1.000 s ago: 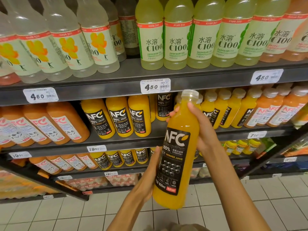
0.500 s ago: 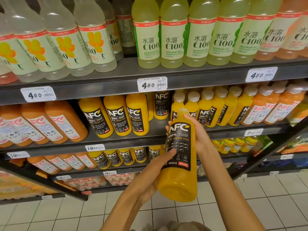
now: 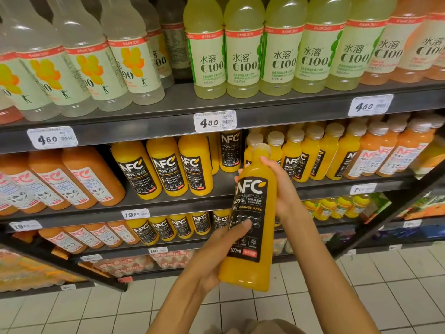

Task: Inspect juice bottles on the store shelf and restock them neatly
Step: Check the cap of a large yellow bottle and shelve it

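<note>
Raised slightly since a moment ago, the bottle point(image 3: 250, 218) tilts before the middle shelf point(image 3: 168, 201). Left hand point(image 3: 216, 256) cups its lower body, thumb pressed on the label; right hand point(image 3: 281, 189) curls fingers around its shoulder from behind.

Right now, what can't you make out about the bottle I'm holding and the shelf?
- Head view: the held bottle has small label print too fine to read; the left hand covers part.
- Its back: faces away, behind the right hand.
- Top-shelf C100 bottles: caps cut off by the frame edge.
</note>
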### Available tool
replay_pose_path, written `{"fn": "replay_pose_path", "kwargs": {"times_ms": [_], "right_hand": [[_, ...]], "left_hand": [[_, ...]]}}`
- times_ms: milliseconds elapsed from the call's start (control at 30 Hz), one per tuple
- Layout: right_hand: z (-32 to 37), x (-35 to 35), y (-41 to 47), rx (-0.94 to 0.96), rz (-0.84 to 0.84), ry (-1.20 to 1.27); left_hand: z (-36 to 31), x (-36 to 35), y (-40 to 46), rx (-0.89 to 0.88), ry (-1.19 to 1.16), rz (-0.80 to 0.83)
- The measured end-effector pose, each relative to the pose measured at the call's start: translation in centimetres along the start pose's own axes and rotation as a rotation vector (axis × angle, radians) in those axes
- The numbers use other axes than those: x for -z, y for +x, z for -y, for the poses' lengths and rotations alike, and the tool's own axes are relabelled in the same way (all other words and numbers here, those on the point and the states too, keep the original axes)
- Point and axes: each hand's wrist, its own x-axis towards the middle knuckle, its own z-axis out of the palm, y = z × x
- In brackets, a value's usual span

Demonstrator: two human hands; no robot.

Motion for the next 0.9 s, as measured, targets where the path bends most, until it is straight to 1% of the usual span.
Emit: {"fn": "replay_pose_path", "kwargs": {"times_ms": [67, 100, 167, 233, 333, 467, 533, 567, 700, 767, 833, 900], "right_hand": [[0.3, -0.4, -0.6, 0.014, 0.022, -0.021], [0.3, -0.5, -0.8, 0.02, 0.003, -0.048], [0.4, -0.9, -1.5, 0.079, -0.097, -0.173], [0.5, -1.3, -2.3, 0.196, -0.168, -0.326], [0.1, -2.0, -3.0, 0.312, -0.149, -0.425], [-0.2, -3.2, -3.7, 0.395, -0.124, -0.416], [0.1, -3.5, -4.1, 0.449, -0.074, -0.418], [0.3, -3.6, -4.3, 0.478, -0.023, -0.42], [1.0, -3.9, -5.1, 0.561, 0.295, -0.429], [1.3, -4.3, -5.4, 0.578, 0.395, -0.488], [1.6, -4.6, -5.7, 0.592, 0.412, -0.555], [1.8, -4.8, -5.9, 0.645, 0.319, -0.628]], "left_hand": [[0.6, -0.1, 0.1, -0.08, 0.099, -0.062], [0.9, -0.2, 0.2, -0.126, 0.184, -0.092], [1.3, -0.3, 0.2, -0.2, 0.326, -0.145], [1.3, 0.0, 0.4, -0.243, 0.394, -0.184], [1.1, 0.8, 0.7, -0.302, 0.464, -0.214], [1.4, 0.8, 1.0, -0.348, 0.567, -0.193], [1.3, 1.0, 1.3, -0.37, 0.568, -0.159], [1.1, 1.3, 1.5, -0.379, 0.557, -0.142], [0.1, 1.8, 2.0, -0.399, 0.637, -0.094], [-0.2, 1.7, 2.2, -0.429, 0.658, -0.105], [-0.2, 1.5, 2.4, -0.48, 0.674, -0.163], [0.0, 1.1, 2.6, -0.533, 0.698, -0.241]]}}
